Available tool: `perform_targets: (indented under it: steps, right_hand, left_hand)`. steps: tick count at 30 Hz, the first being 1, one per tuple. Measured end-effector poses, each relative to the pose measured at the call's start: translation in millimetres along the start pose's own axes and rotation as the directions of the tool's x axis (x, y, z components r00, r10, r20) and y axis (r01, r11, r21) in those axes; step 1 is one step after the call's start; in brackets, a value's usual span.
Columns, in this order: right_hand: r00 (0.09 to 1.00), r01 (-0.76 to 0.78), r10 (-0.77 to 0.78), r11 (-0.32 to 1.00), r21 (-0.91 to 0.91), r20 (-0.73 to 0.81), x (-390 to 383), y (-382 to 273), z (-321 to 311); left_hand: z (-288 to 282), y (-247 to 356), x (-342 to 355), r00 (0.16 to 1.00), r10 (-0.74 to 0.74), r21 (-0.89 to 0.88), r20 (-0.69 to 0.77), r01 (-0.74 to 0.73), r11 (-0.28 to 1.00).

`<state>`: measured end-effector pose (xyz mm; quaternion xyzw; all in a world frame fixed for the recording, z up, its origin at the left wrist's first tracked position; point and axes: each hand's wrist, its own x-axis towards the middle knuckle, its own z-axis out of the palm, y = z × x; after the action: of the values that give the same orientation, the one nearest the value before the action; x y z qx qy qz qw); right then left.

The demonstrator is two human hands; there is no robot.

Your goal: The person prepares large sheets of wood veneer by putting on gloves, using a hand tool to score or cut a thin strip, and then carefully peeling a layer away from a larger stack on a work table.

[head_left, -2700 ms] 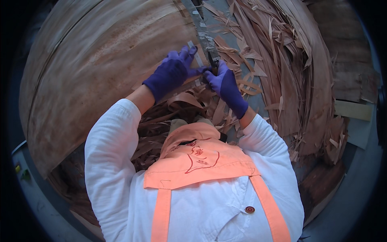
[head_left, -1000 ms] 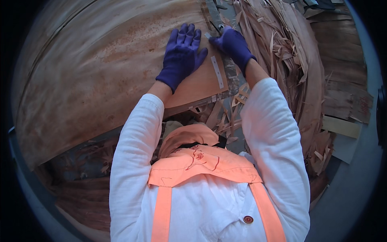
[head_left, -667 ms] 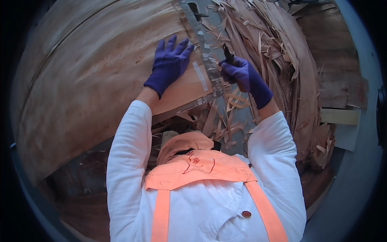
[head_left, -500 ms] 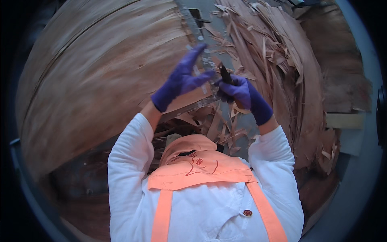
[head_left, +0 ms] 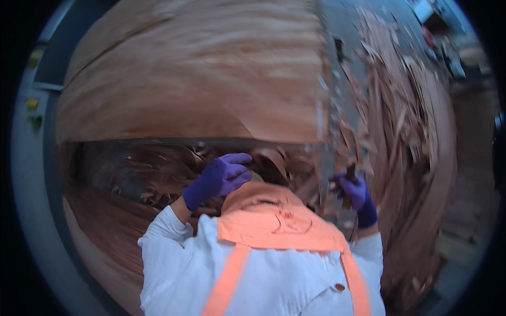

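Both my hands wear purple gloves. My left hand (head_left: 219,179) hovers just off the near edge of a stack of wood veneer sheets (head_left: 211,79), fingers apart and holding nothing. Farther right, my right hand (head_left: 359,194) is closed round a knife (head_left: 351,173) with a dark blade pointing away from me; motion blurs its outline. The veneer's right edge lies along a grey metal strip (head_left: 333,100), beyond the reach of either hand at this moment. Below my left hand are torn veneer scraps (head_left: 271,160).
Long torn veneer strips (head_left: 400,116) are heaped on the right. More brown sheets (head_left: 110,231) lie low at the left. My orange apron (head_left: 284,224) covers my front. Small yellow and green items (head_left: 32,102) show at the far left.
My hands have drawn back from the veneer's corner and moved apart, the left one toward my body, the right one rightward with the knife. The whole view has turned.
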<state>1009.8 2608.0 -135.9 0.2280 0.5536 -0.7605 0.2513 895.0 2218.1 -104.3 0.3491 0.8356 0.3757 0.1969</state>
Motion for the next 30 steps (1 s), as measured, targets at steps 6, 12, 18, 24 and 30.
perform_targets:
  steps: [6, 12, 18, 24, 30]
  right_hand:
    - [0.977, 0.160, -0.164, 0.986, -0.036, -0.133, 2.9, 2.7, 24.1]
    - [0.914, 0.241, -0.262, 0.965, -0.107, -0.308, -4.1, -2.0, 75.0]
    - [0.821, 0.380, -0.348, 0.925, -0.022, -0.452, 0.3, 26.8, 177.5]
    - [0.808, 0.325, -0.339, 0.939, -0.115, -0.483, 15.1, 31.4, 284.9]
    - [0.820, 0.307, -0.333, 0.942, -0.133, -0.465, 12.8, 40.3, 319.3]
  left_hand:
    - [-81.2, 29.1, -11.7, 0.880, -0.012, 0.054, -0.475, 0.043, 0.998]
    - [-160.4, -3.9, -30.7, 0.732, 0.216, 0.296, -0.647, -0.020, 0.955]
    - [-231.3, -105.7, -34.0, 0.679, 0.269, 0.456, -0.683, 0.108, 0.883]
    - [-205.7, -198.1, -52.9, 0.808, 0.117, 0.548, -0.578, 0.278, 0.789]
    - [-165.5, -248.0, -46.9, 0.832, 0.080, 0.644, -0.549, 0.360, 0.675]
